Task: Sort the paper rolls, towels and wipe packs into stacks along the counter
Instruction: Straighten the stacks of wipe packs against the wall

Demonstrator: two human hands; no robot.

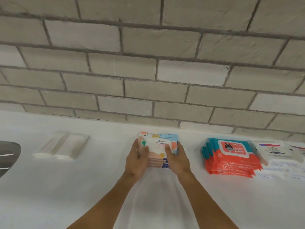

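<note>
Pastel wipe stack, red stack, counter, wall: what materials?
Pastel wipe stack: soft plastic film, printed, with a stiffer-looking white flap; edges look flexible. Red stack: the same sort of film, slightly glossy, ends seemingly crimped. Counter: smooth white, matte, material unclear. Wall: rough grey blocks with mortar joints, probably masonry.

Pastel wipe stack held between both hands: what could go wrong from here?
1. The pastel wipe stack is gripped at its sides by the left hand and right hand; the lower packs, stepped out at the front edge, may slide out or fan further.
2. The red wipe stack to the right is itself fanned unevenly; a sideways nudge could spill it.
</note>
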